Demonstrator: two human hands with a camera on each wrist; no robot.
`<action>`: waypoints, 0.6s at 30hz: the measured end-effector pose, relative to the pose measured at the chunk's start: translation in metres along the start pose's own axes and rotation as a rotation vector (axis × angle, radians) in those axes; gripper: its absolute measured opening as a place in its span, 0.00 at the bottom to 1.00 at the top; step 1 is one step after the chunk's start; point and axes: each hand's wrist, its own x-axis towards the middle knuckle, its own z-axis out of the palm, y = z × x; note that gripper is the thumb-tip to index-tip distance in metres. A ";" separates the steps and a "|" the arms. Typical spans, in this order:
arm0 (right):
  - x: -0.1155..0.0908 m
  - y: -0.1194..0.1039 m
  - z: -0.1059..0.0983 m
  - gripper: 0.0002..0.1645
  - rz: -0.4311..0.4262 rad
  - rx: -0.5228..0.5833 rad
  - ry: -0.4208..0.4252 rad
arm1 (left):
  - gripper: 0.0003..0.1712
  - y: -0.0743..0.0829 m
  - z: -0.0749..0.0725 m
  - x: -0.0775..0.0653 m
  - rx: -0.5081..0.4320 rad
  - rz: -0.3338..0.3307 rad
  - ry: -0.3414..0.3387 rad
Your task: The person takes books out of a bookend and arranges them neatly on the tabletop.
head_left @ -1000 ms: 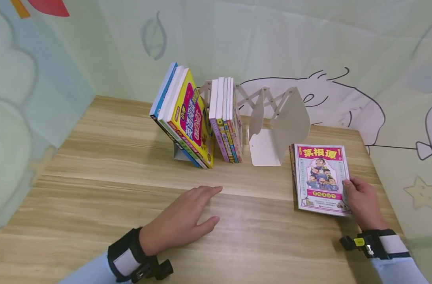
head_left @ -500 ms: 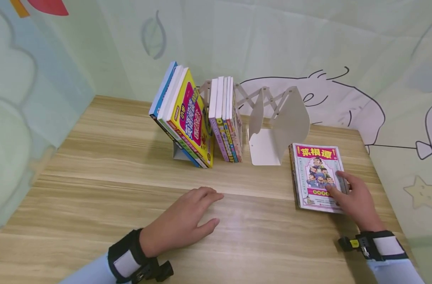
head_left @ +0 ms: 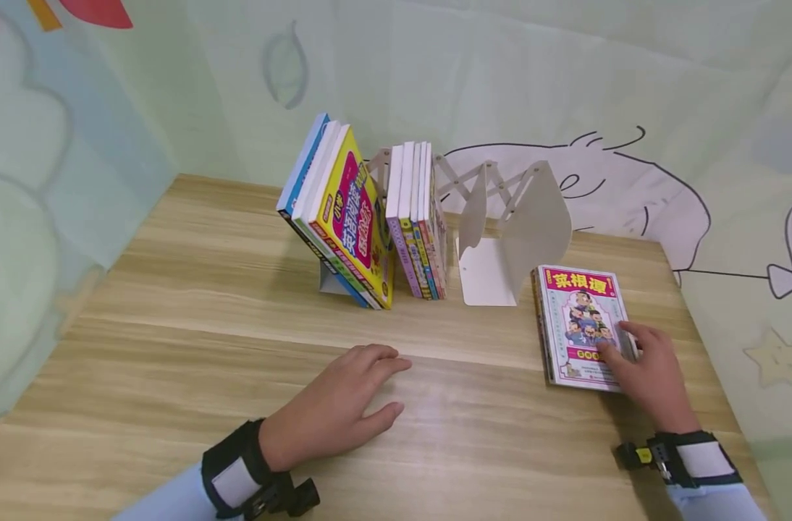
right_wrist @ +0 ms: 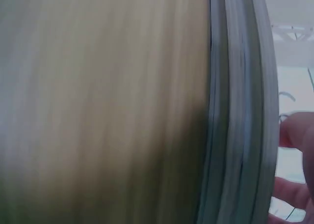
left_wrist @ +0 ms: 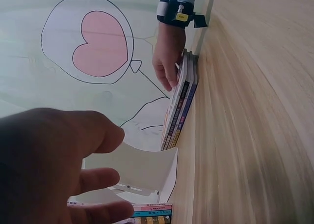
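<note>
At the right of the table lies a small stack of books (head_left: 578, 300), the top one a pink-bordered comic-style cover with cartoon figures. My right hand (head_left: 653, 376) touches the cover near its right edge, thumb and fingertips spread on it. In the right wrist view the page edges of the stack (right_wrist: 240, 111) show close up, with my fingertips (right_wrist: 292, 130) over the cover side. My left hand (head_left: 334, 409) is over the middle of the table with fingers loosely extended, holding nothing; its fingers (left_wrist: 100, 180) reach across the left wrist view.
Behind stands an expanding metal book rack (head_left: 539, 217) with a bare right section. Slim upright books (head_left: 412, 217) fill its middle. Larger books (head_left: 344, 217) lean at its left, a yellow one in front. A cartoon-printed cloth (head_left: 396, 65) hangs behind the wooden table (head_left: 194, 304).
My right hand has let go of the top book's right edge and slid leftward onto its cover. The top book has settled flatter on the stack. The left hand has hardly moved.
</note>
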 end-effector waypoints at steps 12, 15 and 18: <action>-0.035 -0.059 -0.004 0.36 -0.316 0.013 0.011 | 0.31 0.002 -0.004 0.002 -0.018 -0.032 0.057; -0.045 -0.074 0.001 0.36 -0.415 0.003 -0.030 | 0.31 0.002 -0.004 0.002 -0.021 -0.038 0.070; -0.054 -0.089 0.009 0.35 -0.533 -0.006 -0.038 | 0.31 0.002 -0.005 0.002 -0.024 -0.042 0.076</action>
